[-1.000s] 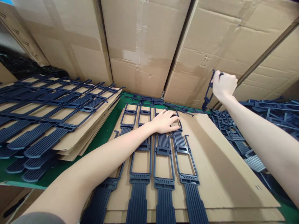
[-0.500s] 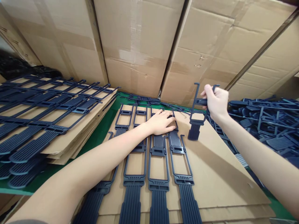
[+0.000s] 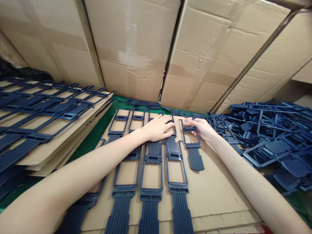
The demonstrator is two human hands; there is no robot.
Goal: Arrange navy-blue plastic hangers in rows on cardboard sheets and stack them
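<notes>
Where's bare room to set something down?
Brown cardboard sheet lies bare below the navy plastic frame in the right hand, between the rightmost long ribbed strip and right forearm. Crowded: the left cardboard stack and the tangled navy plastic pile.

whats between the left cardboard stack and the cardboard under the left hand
A strip of green surface lies between them, seen in the head view.
</notes>
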